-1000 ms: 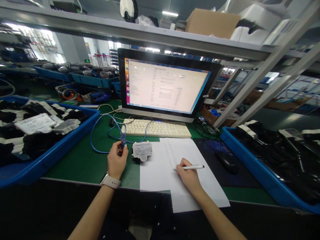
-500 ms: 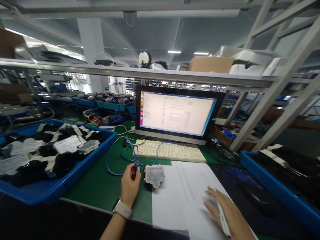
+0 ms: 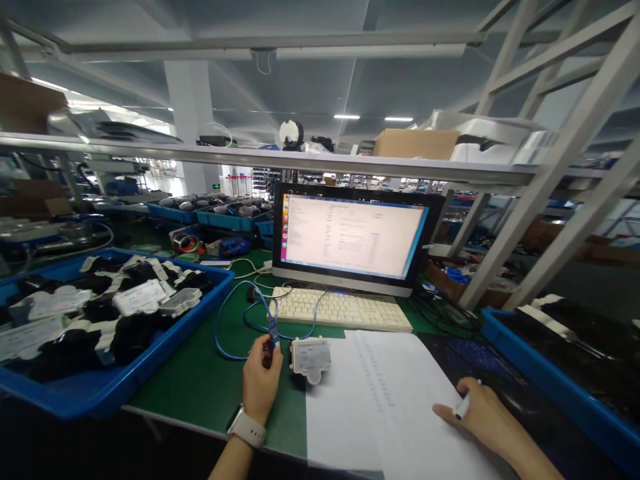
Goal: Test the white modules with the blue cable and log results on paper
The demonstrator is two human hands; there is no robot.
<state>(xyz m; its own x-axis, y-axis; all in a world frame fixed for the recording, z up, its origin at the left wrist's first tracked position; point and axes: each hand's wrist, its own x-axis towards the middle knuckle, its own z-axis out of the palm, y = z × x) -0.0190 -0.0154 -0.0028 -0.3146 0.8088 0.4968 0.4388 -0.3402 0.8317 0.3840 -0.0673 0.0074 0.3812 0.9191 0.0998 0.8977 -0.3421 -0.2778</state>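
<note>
My left hand (image 3: 261, 373) is closed around a blue USB plug (image 3: 274, 332) whose blue cable (image 3: 219, 327) loops back over the green mat. Just right of it sits a small whitish device (image 3: 311, 359) with printed text and small red lights, overlapping the edge of a sheet of paper (image 3: 345, 427). My right hand (image 3: 477, 407) holds a white pen (image 3: 463, 405) between its fingers, over the paper's right edge beside the black mouse pad (image 3: 450, 357). A column of faint marks runs down the paper.
A blue tray (image 3: 195, 327) of black and white devices stands left; another blue tray (image 3: 555, 380) stands right. Behind the paper are a cream keyboard (image 3: 345, 310) and a lit monitor (image 3: 355, 233). A shelf (image 3: 320, 160) with boxes crosses above.
My right hand has moved right and slightly up, from over the paper toward the mouse pad, still with the pen. My left hand keeps its grip; the view has tilted up slightly.
</note>
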